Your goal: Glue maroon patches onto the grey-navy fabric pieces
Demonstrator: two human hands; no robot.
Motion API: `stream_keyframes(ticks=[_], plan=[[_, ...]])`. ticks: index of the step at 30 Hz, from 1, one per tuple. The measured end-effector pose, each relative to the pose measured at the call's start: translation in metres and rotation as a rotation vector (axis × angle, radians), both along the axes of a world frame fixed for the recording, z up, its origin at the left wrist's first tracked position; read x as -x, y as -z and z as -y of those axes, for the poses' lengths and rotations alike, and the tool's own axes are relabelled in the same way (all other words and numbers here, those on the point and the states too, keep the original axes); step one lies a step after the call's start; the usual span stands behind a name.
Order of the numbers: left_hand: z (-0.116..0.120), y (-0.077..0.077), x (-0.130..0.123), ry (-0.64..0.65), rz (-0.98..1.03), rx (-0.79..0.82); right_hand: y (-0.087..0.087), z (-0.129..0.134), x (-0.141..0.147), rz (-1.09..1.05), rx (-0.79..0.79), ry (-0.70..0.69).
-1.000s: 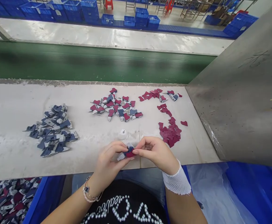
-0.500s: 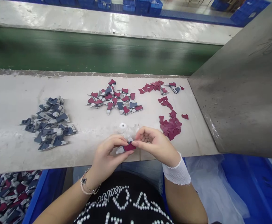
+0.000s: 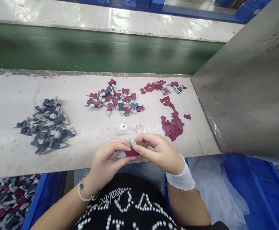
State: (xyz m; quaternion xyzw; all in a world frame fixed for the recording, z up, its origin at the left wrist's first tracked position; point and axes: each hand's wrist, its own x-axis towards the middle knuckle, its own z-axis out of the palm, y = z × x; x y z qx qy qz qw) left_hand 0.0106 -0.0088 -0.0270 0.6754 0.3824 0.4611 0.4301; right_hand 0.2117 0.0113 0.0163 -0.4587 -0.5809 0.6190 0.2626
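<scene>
My left hand (image 3: 110,156) and my right hand (image 3: 158,151) meet at the table's front edge, both pinching a small layered piece (image 3: 129,153) of maroon, navy and grey material, likely shoe-upper leather. A small white object (image 3: 123,127) sits just beyond my fingers. Farther off lie a heap of navy-grey pieces (image 3: 45,126) on the left, a scatter of joined maroon-and-navy pieces (image 3: 114,100) at the centre, and loose maroon pieces (image 3: 173,126) on the right. My fingers hide part of the held piece.
The pieces lie on a pale, scuffed workbench (image 3: 10,108). Beyond it runs a green conveyor belt (image 3: 81,48). A steel panel (image 3: 244,95) rises at the right. Below the front edge, a blue bin (image 3: 10,201) holds mixed pieces, and a plastic sheet (image 3: 213,191) lies in a blue crate.
The whole scene has shifted up in view as my head tilted lower. My fingers have shifted their grip on the held piece, which stays in both hands.
</scene>
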Motion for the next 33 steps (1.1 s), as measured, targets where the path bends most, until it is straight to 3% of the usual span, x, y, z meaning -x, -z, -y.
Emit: stream_keyframes(ticks=[8, 12, 20, 29, 33], plan=[[0.004, -0.009, 0.002, 0.016, -0.038, -0.052, -0.002, 0.006, 0.0, 0.057, -0.117, -0.065], [0.004, -0.01, 0.002, 0.008, -0.057, -0.041, -0.002, 0.013, 0.006, 0.192, -0.255, -0.001], [0.004, -0.013, 0.003, 0.017, 0.026, 0.027, -0.01, 0.017, -0.003, 0.034, -0.075, -0.064], [0.006, -0.009, 0.001, -0.026, 0.014, 0.006, -0.006, 0.021, 0.005, 0.131, -0.222, -0.089], [0.008, -0.005, -0.002, -0.074, -0.041, 0.103, -0.008, 0.02, 0.007, 0.262, -0.288, -0.083]])
